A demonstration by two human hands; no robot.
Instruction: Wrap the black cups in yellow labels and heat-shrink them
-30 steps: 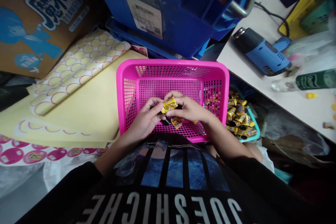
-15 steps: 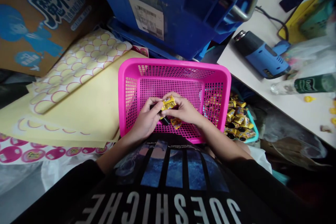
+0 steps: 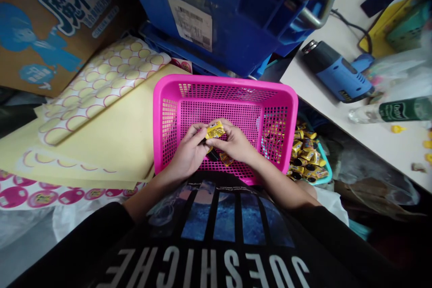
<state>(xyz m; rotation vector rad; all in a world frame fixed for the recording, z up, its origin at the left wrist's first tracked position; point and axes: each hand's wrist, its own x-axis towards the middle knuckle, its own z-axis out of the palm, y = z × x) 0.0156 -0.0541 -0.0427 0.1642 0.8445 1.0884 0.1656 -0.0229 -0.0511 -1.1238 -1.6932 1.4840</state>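
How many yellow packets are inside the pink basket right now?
2 visible: a held packet between left hand and right hand, and a loose packet on the pink basket floor below the right hand. The hands may hide more.

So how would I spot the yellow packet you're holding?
Find the pink basket in the middle. Inside it the left hand and right hand pinch one yellow packet between them. It is the only one held up: another packet lies on the basket floor, and a heap sits outside to the right.
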